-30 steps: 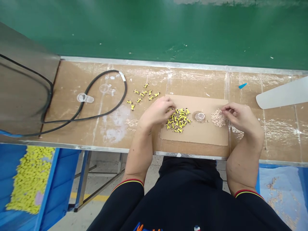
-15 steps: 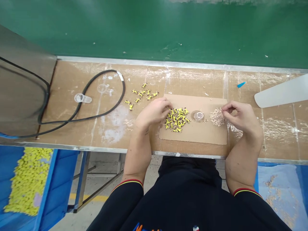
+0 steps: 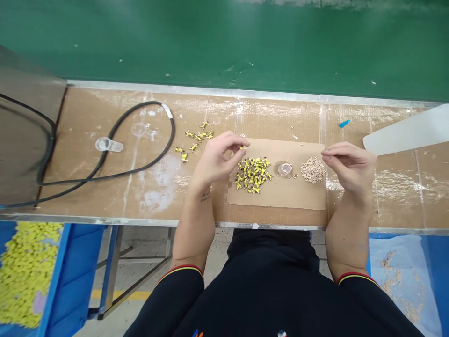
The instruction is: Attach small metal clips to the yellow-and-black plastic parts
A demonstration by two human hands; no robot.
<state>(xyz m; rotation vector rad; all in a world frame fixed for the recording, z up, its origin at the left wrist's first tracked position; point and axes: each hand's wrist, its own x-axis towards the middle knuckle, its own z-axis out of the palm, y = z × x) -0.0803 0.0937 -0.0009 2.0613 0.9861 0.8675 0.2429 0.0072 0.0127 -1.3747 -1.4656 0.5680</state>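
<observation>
Cardboard (image 3: 280,199) between left hand (image 3: 217,159), right hand (image 3: 347,164)

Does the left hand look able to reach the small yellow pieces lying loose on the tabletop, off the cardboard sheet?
Probably yes: the left hand sits right beside the small yellow pieces, and nothing stands between them on the tan tabletop.

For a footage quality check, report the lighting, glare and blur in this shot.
Head view: lighting is soft and even, with only faint shadows beside the left hand and right hand; pale glare lies along the top of the green wall; the steel panel looks soft and reflective; the yellow parts are too small to show crisp detail.
</observation>
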